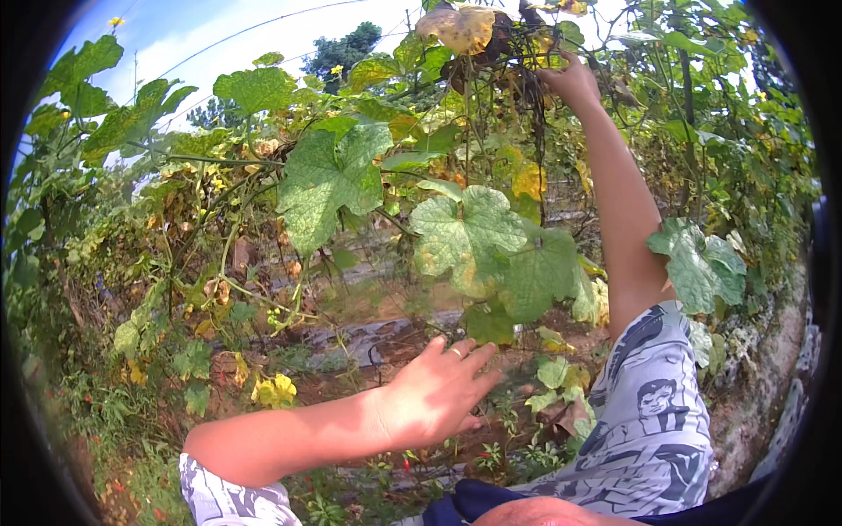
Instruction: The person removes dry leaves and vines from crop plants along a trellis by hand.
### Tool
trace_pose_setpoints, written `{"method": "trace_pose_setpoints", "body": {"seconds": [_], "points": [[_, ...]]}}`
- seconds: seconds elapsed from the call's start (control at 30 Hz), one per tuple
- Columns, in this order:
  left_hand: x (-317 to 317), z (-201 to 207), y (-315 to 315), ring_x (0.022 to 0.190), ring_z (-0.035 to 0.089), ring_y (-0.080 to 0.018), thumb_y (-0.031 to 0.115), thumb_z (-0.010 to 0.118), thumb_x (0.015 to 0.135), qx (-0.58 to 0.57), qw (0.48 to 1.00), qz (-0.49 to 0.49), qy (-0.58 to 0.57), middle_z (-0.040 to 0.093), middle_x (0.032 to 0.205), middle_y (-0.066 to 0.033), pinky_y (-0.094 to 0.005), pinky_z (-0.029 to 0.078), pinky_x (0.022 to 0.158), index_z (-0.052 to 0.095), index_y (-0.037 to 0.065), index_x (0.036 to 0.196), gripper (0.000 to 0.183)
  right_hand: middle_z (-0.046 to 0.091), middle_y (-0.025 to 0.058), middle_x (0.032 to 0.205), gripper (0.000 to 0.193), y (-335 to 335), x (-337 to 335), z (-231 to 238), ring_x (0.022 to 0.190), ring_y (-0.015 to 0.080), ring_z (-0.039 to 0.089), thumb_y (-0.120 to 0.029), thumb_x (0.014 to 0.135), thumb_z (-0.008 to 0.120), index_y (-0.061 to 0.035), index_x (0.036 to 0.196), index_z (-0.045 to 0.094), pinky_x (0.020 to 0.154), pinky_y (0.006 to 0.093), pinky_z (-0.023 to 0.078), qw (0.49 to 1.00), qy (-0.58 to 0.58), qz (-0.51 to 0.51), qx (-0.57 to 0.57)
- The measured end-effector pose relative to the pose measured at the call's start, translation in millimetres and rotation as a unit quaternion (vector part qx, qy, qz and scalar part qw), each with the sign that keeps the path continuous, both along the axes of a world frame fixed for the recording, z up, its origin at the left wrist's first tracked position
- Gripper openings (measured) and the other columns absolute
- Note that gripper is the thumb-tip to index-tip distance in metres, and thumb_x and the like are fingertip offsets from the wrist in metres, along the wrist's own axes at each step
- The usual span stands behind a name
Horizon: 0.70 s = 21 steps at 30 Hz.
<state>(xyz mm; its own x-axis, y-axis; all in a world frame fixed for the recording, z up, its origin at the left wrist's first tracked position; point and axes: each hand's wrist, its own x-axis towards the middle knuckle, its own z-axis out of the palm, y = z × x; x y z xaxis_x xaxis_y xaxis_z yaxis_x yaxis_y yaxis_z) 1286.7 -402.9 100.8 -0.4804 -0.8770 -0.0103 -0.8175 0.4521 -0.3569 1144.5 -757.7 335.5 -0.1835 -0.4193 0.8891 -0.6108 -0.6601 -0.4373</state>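
Far left: dense vine wall, lobed green leaves (140, 114) on thin stems, many yellowed or brown-spotted lower down, sky behind. A thin support wire (263, 24) runs diagonally across the sky above the foliage. Left hand (436, 393) comes in from the lower left on a bare forearm, palm down, fingers spread loosely and extended toward the right, ring on one finger; it grips nothing, fingertips sit just below the leaf cluster and look clear of it, though contact with the small leaves in front can't be ruled out. Directly above and right of that hand: two big pale-green leaves (469, 230), broad, lobed, matte, mottled with yellow patches and brown edges, hanging from a thin vine. Another large leaf (329, 180) sits higher and left, same veined texture. Ground behind is bare brown soil with grey plastic mulch strips (368, 337). Top centre: a withered yellow-brown leaf (458, 28), crinkled and dry, beside a tangle of dark dead vine stems (517, 83). Right hand (572, 83) is raised high, arm fully extended up, fingers curled into that dead tangle at the trellis top; it appears closed around stems but foliage hides the fingertips, so exact grip can't be confirmed. The tangle is at the right hand, well above and apart from the left hand. Right sleeve (653, 412) is grey printed fabric. Far right: more green leaves (702, 263) and a stony bank.
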Motion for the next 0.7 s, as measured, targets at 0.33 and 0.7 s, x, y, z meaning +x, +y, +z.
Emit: {"method": "trace_pose_setpoints", "body": {"seconds": [0.33,0.7], "points": [[32,-16,20,0.132,0.031,-0.0361,0.036,0.057,0.088,0.079,0.994,0.035,0.067,0.028,0.145,-0.0206,-0.0497,0.028,0.107,0.039,0.006,0.137,0.060,0.068,0.0062,0.098,0.027,-24,-25,-28,0.092,0.0266,0.063,-0.023,0.076,0.063,-0.0129,0.100,0.067,0.082,0.0375,0.048,0.983,0.086,0.044,-0.156],[26,-20,13,0.134,0.030,-0.0362,0.036,0.058,0.087,0.123,0.988,0.052,0.081,0.027,0.146,-0.0211,-0.0471,0.026,0.109,0.038,0.008,0.138,0.061,0.061,0.0095,0.118,0.039,-21,-13,-10,0.108,0.0284,0.057,-0.039,0.081,0.062,-0.0182,0.114,0.064,0.091,0.0403,0.045,0.983,0.082,-0.041,-0.158]]}}
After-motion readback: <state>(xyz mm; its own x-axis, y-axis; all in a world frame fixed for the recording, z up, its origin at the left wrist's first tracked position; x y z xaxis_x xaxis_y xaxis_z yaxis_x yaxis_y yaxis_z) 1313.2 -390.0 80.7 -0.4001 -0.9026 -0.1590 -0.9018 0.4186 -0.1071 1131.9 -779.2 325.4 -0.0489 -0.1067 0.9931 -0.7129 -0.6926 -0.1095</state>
